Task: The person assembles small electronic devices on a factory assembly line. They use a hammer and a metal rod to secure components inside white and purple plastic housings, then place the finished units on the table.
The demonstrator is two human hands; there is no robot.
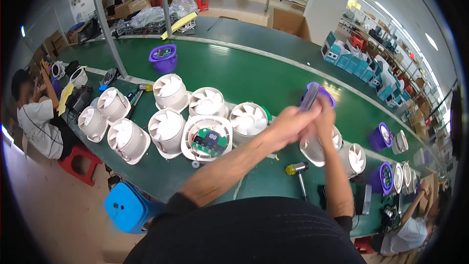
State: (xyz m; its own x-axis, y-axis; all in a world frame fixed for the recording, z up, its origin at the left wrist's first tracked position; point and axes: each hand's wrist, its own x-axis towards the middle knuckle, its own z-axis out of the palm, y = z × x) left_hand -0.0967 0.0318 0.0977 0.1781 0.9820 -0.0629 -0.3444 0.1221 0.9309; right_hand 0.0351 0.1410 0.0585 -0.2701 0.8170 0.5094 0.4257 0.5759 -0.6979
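One bench point(264, 186): dark green, crosswise before the body, a brighter green belt point(254, 73) along its far side.
White fans point(248, 122): grouped left of the hands; a further fan point(310, 152) stands just on the body's side of them, partly covered by the right arm.
Purple tub point(330, 99): on the belt, beyond the hands, partly hidden behind them and the strip.
Left hand point(293, 126): in from the lower left, fingers bent and meeting the other hand; blur hides how far closed it is.
Right hand point(326, 117): in from the lower right, steeper, overlapping the left; its closure cannot be told either.
Mallet point(297, 168): below the hands in view, handle toward the body.
Clear strip point(310, 95): at the joined fingers, the left's closer to its lower end; which hand grips it, I cannot tell.
Strip's axis: slanting, free end away from the body and slightly right, seen across the tub.
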